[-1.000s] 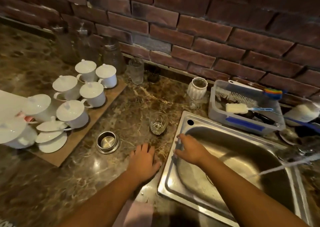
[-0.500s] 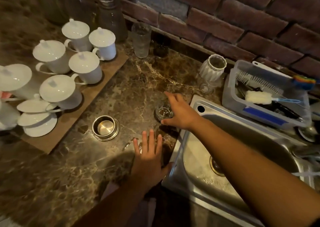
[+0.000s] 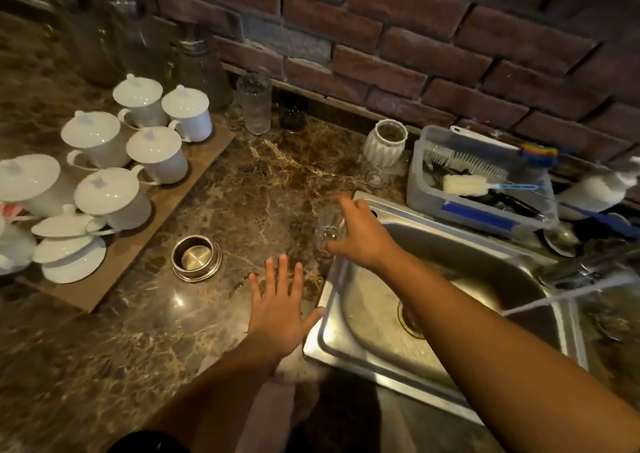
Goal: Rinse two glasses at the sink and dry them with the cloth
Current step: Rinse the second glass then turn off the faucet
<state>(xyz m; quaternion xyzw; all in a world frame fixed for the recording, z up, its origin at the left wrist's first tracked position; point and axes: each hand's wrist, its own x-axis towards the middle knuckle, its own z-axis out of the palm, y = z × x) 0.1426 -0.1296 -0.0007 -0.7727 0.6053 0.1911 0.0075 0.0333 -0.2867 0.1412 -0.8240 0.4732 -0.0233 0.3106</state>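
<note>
My right hand grips a small clear glass at the left rim of the steel sink; the glass looks lifted and tilted. My left hand lies flat with spread fingers on the marble counter, just left of the sink. A second, taller clear glass stands at the brick wall. A pale cloth hangs at the counter's front edge under my left forearm. A thin stream of water runs into the sink from the tap at the right.
White lidded cups crowd a wooden board at the left. A small steel bowl sits on the counter. A white ribbed vase and a plastic tub of brushes stand behind the sink. Dark jars line the wall.
My right hand went from the sink rim to the small glass, closed round it and lifted it toward the sink. My left hand spread flat on the counter.
</note>
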